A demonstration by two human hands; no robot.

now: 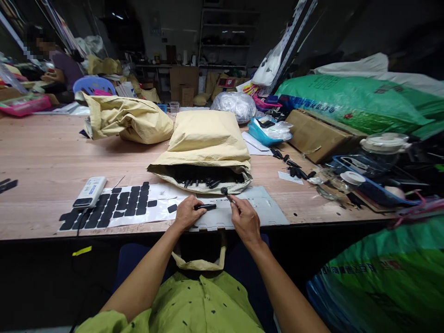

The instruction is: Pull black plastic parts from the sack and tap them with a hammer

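Observation:
My left hand (187, 212) is closed on a slim black part (207, 206) that it holds flat against a grey plastic sheet (263, 208) at the table's near edge. My right hand (244, 217) pinches a thin tool with a small round black tip (224, 190) just above that part. Right behind both hands lies an open tan paper sack (208, 143), its mouth showing several more black parts (204, 181). To the left, a white backing sheet (163, 192) carries several black adhesive pads (118, 206).
A white remote (90, 191) lies on the pad sheet. Another tan sack (128, 120) sits further back left. Loose black parts (294, 169), a cardboard box (319, 134), a blue tray (374, 185) and green sacks (350, 99) crowd the right. Another person (57, 64) sits far left.

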